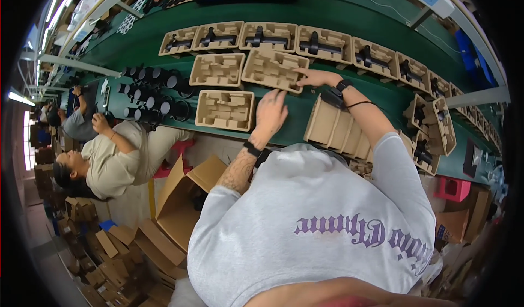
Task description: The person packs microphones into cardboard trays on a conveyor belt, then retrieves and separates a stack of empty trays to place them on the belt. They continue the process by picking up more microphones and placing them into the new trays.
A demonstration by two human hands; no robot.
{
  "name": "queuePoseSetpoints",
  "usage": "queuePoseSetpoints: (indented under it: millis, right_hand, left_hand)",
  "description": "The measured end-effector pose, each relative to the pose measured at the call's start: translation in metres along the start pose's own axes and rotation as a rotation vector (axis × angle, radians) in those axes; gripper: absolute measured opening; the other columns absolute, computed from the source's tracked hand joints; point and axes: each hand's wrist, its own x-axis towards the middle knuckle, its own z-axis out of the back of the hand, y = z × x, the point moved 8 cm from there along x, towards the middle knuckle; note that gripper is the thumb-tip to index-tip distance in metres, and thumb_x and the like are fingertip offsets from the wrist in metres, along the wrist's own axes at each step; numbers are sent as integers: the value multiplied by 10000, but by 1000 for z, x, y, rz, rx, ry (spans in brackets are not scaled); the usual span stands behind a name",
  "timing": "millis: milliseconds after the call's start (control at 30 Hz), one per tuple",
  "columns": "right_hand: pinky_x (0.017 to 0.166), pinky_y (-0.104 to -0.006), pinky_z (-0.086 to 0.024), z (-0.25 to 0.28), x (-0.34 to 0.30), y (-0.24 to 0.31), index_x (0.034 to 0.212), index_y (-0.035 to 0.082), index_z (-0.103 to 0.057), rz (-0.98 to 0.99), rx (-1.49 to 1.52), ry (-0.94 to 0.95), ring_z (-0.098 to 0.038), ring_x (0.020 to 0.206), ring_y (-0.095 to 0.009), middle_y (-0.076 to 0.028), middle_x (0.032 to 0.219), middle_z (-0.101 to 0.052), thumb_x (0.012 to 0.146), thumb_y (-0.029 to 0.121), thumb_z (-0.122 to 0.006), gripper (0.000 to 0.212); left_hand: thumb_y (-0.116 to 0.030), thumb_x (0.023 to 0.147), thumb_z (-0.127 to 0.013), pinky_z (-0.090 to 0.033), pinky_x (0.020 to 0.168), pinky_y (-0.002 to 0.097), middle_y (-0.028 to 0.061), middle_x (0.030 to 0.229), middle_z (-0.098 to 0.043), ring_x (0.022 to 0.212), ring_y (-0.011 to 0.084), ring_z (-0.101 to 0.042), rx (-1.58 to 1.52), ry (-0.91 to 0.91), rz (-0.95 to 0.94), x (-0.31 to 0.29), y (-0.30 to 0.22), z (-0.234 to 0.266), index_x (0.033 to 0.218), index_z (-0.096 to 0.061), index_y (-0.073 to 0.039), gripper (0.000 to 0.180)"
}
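Note:
A tan moulded-pulp tray (273, 69) with no part in its hollows sits tilted in front of me, its far edge against the back row. My right hand (319, 78) grips its right end, the thumb and fingers at the rim. Just below its near edge is my left hand (270, 112), open, with fingers stretched toward the tray; whether the tips touch it I cannot tell. Two more unfilled pulp trays, one upper (216, 69) and one lower (225, 109), lie to the left. Behind them runs a row of trays, each with a black T-shaped part (268, 36).
Black cylindrical parts (155, 91) stand grouped on the green bench (229, 9) at left. Nested pulp trays (335, 127) lie by my right forearm, and filled trays (428, 129) are stacked farther right. A seated co-worker (120, 157) is at left. Cardboard boxes (164, 241) crowd the floor.

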Motion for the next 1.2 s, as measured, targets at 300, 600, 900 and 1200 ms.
queuePoseSetpoints:
  millis: [300,600,900,1200]
  right_hand:
    - [981,-325,-380,66,-187,58,1290,38,-456,336,247,-632,-505,1150,-204,-127,1231,-545,887,198,-573,450]
    - [895,-357,-417,2,-276,-30,1145,31,-563,-27,-193,-899,-547,1045,-284,-137,1116,-588,846,296,-595,401]
    - [675,-381,-447,-8,-319,-61,888,37,-592,-46,-244,-948,-551,768,-305,-116,845,-548,843,267,-569,235]
    - [666,-413,-447,16,-310,-87,884,39,-600,-51,-245,-643,-558,787,-357,-164,808,-577,889,373,-500,348]
  left_hand:
    - [-102,793,-517,-289,1008,509,141,1246,-520,1187,285,-450,452,101,-35,37,33,-76,1322,-367,-14,556]
    - [-287,899,-580,-460,726,235,12,932,-631,822,55,-538,-1115,626,588,-20,-62,-67,1046,-599,11,333]
    - [-225,872,-607,-435,679,206,-9,895,-618,783,54,-526,-1006,326,662,-25,-85,-4,1056,-600,18,304]
    - [-161,915,-544,-460,731,230,54,963,-637,843,86,-568,-902,-102,750,-69,-58,23,1075,-568,51,267]
